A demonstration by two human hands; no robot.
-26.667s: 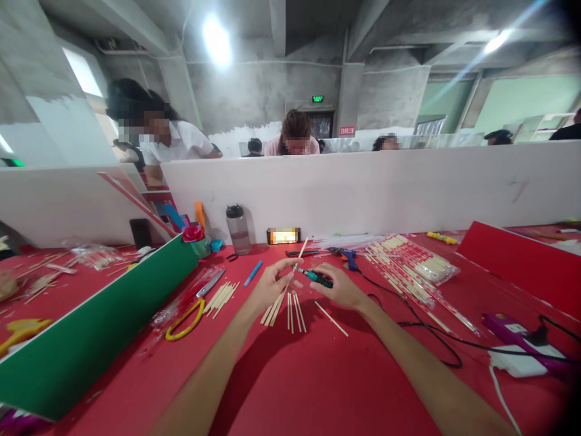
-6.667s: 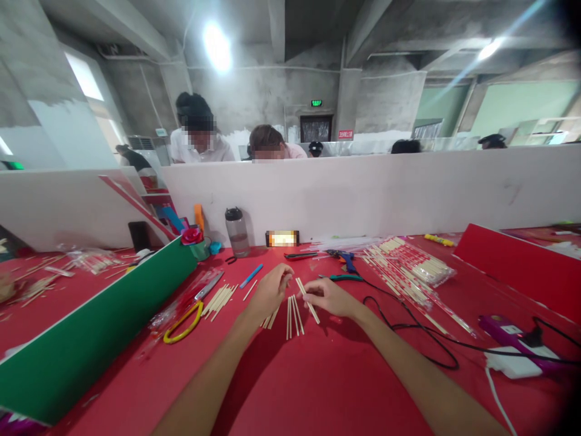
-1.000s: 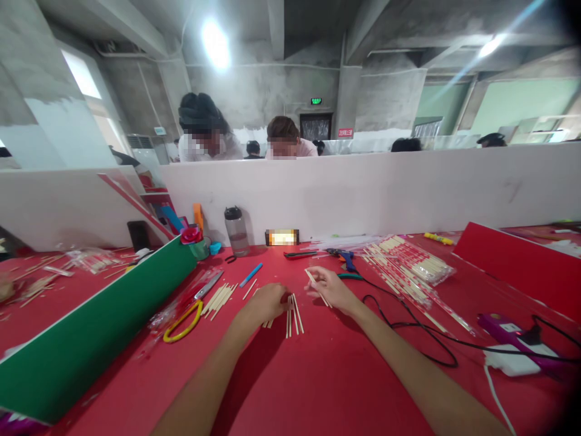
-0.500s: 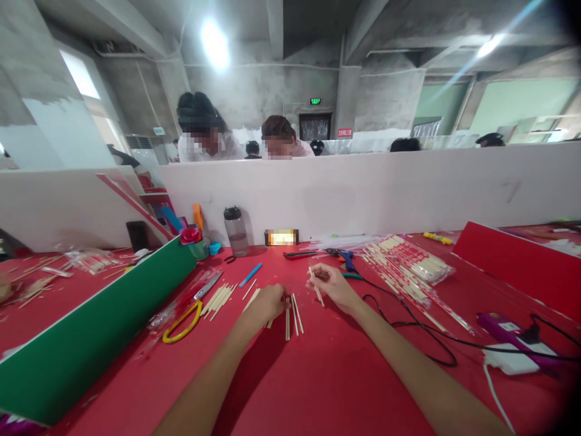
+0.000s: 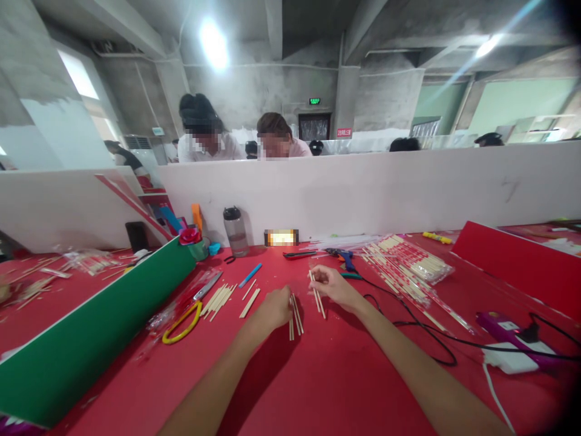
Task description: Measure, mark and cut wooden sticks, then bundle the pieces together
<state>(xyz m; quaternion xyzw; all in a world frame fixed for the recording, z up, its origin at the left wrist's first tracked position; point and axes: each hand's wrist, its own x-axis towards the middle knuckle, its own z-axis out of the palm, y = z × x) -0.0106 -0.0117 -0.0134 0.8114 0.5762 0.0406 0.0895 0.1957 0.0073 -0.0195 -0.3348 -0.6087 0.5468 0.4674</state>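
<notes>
Left fingers [image 5: 285, 297] hide upper ends of some sticks [image 5: 291, 330]; lit panel [image 5: 281, 237] pixelated.

I have a red tabletop [image 5: 313, 387] below me. Toward its left a green board [image 5: 122, 315] stands on edge; just right of it lie yellow-handled scissors [image 5: 198, 310], then a pile of wooden sticks [image 5: 220, 300]. Further right I see a slim blue tool [image 5: 251, 275], a few loose sticks [image 5: 249, 303] and, near the middle, a narrow fan of sticks [image 5: 298, 318]. Along the back stand a clear bottle [image 5: 236, 236] and a lit device [image 5: 281, 237], its front too blurred for me to identify. A blue glue gun [image 5: 347, 259], bagged sticks [image 5: 420, 260], a yellow marker [image 5: 437, 238] and a purple power strip [image 5: 499, 324] occupy the right.
</notes>
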